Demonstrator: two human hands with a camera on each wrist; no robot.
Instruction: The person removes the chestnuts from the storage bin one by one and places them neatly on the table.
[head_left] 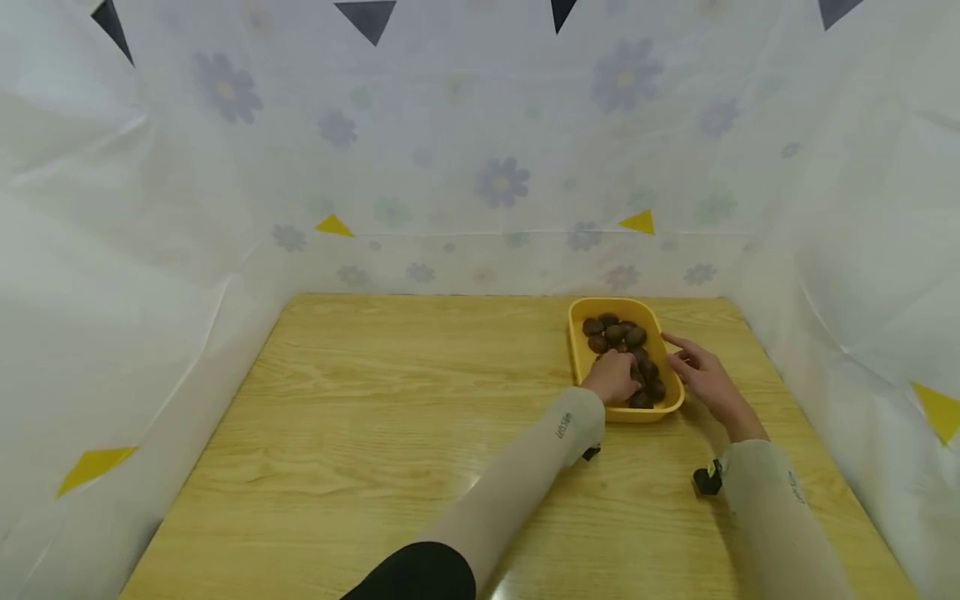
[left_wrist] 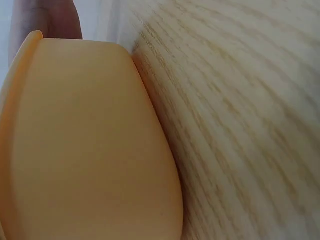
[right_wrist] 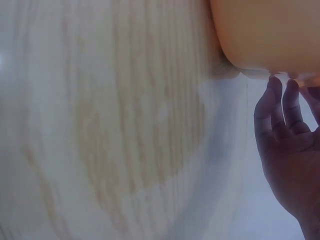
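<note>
the left hand reached down into the yellow tray, among what looked like brown nuts; its fingertips were hidden, so whether they gripped one could not be told. the right hand touched the tray's outer side with loosely extended fingers. the tray sat toward the table's far right. picking out nuts seemed underway; next called for a sure pinch, tray steadied.
</note>
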